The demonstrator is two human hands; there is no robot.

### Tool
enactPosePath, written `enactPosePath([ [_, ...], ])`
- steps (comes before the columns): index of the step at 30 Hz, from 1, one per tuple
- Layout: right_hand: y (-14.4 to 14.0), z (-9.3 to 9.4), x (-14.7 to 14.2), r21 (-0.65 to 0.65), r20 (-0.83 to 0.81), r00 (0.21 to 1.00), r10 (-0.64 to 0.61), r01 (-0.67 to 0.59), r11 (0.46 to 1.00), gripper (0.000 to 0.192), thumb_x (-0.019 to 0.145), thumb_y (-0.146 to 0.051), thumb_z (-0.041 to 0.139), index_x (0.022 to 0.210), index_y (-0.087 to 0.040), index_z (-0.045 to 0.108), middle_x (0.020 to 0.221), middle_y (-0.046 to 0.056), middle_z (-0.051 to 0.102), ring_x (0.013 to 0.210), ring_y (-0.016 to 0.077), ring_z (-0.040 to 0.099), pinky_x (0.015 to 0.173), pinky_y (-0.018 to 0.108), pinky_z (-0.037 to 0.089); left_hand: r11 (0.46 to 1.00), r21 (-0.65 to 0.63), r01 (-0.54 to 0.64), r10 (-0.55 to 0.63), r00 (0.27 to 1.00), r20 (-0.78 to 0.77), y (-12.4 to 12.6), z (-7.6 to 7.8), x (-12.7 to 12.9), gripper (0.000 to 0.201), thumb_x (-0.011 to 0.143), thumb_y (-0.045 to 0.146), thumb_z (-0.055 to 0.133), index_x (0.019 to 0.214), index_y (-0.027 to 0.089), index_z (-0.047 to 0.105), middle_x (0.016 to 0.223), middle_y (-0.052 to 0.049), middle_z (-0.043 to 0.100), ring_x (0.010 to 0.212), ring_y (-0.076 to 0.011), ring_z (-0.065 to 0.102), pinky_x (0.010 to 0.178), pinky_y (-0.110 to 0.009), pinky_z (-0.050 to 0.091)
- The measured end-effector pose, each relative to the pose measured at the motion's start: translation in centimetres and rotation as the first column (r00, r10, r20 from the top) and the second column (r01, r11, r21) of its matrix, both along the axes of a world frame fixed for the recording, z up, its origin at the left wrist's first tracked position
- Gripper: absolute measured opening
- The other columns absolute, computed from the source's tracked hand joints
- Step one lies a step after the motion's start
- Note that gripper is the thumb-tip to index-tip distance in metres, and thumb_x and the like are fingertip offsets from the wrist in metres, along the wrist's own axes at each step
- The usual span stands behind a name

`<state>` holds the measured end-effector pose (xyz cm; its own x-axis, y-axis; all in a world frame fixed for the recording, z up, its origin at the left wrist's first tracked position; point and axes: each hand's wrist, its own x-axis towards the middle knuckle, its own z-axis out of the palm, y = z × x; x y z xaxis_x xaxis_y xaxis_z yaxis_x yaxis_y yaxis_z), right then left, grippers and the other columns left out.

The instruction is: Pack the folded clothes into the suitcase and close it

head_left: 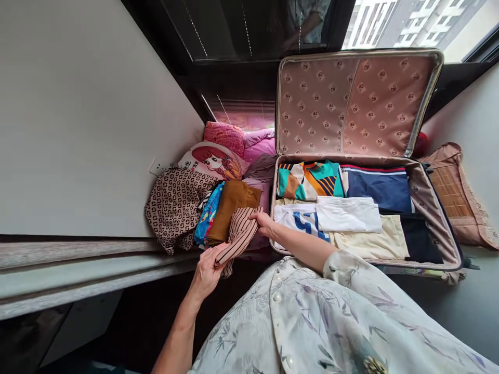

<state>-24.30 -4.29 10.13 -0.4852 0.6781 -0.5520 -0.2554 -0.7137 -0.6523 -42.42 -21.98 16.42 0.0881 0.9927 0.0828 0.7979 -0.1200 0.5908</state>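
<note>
Two hands on one striped cloth (242,229): left hand (209,266) closed on its near end, some fingers hidden by the folds; right hand (265,224) pinching the far edge between thumb and fingers. Cloth bunched and creased between them, a loose fold drooping by the left hand; it sits left of the suitcase (427,200), in front of the brown cloth (235,205). Whether those two touch, cannot tell. Judged light, thin and limp, nothing to break; perhaps a little slippery, apt to crumple if held at one point. Best hold: opposite edges, thumbs on top, fingers below, drawn lightly taut. Beside the brown cloth, a blue cloth (210,210), then a print cloth (175,205) slumped by the wall (97,130). Suitcase lies open. Nearer row: jersey (283,214), cream cloth (370,241), black cloth (423,239), a white cloth (349,214) across jersey and cream. Farther row: colourful top (312,179), navy cloth (376,189). Farther still: doll pillow (212,160), pink cushion (224,135) behind it; raised lid (385,109); window (421,23), buildings outside.
</note>
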Motion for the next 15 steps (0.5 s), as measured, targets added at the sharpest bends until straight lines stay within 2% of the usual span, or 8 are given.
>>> enactPosePath([
  [3,1.0,0.8,2.3,-0.107,-0.032,0.999,-0.036,0.032,0.994,0.024,0.07,-0.011,0.065,0.092,-0.019,0.058,0.073,0.002,0.071,0.081,0.0229,0.074,0.086,0.044,0.063,0.998,0.038,0.04,-0.041,0.999,0.033,0.6,1.5,0.9,0.035,0.1,0.037,0.053,0.13,0.024,0.066,0.127,-0.009,0.074,0.12,-0.0259,0.069,0.105,-0.042,0.054],
  [5,2.1,1.9,4.9,-0.136,-0.084,0.99,-0.116,0.104,0.985,0.028,0.067,-0.007,0.064,0.092,-0.019,0.06,0.074,0.002,0.073,0.078,0.0213,0.074,0.087,0.042,0.063,0.993,0.072,0.099,-0.102,0.993,0.053,2.1,2.4,2.0,0.034,0.102,0.036,0.053,0.132,0.025,0.065,0.13,-0.009,0.073,0.124,-0.0249,0.067,0.108,-0.042,0.051],
  [8,3.7,4.0,10.0,-0.14,-0.199,0.926,-0.321,0.297,0.944,0.037,0.063,-0.002,0.067,0.097,-0.018,0.064,0.082,0.002,0.077,0.078,0.0198,0.074,0.09,0.04,0.064,0.967,0.125,0.222,-0.232,0.97,0.074,5.7,3.4,4.2,0.033,0.103,0.036,0.051,0.131,0.025,0.064,0.133,-0.01,0.071,0.129,-0.0248,0.064,0.113,-0.045,0.046],
  [10,4.3,5.2,13.7,-0.12,-0.219,0.88,-0.421,0.404,0.907,0.038,0.064,-0.002,0.069,0.098,-0.018,0.066,0.084,0.002,0.078,0.079,0.0202,0.075,0.091,0.041,0.064,0.94,0.146,0.309,-0.324,0.942,0.087,8.7,3.7,6.1,0.033,0.103,0.037,0.05,0.129,0.024,0.065,0.134,-0.01,0.07,0.131,-0.0254,0.063,0.115,-0.047,0.044],
  [12,4.2,5.8,17.5,-0.088,-0.182,0.854,-0.487,0.479,0.873,0.035,0.066,-0.003,0.069,0.098,-0.018,0.066,0.084,0.002,0.078,0.083,0.0213,0.076,0.093,0.042,0.064,0.918,0.129,0.375,-0.388,0.916,0.104,11.7,3.7,8.4,0.034,0.102,0.036,0.049,0.128,0.023,0.066,0.135,-0.01,0.07,0.132,-0.0259,0.061,0.116,-0.047,0.042],
  [15,3.1,5.6,22.8,-0.036,-0.079,0.818,-0.569,0.568,0.822,0.032,0.068,-0.004,0.067,0.097,-0.018,0.067,0.087,0.002,0.079,0.091,0.0224,0.077,0.096,0.042,0.063,0.886,0.061,0.46,-0.464,0.879,0.11,15.1,3.4,12.2,0.034,0.099,0.031,0.05,0.126,0.02,0.069,0.131,-0.01,0.071,0.129,-0.0262,0.062,0.116,-0.046,0.042],
])
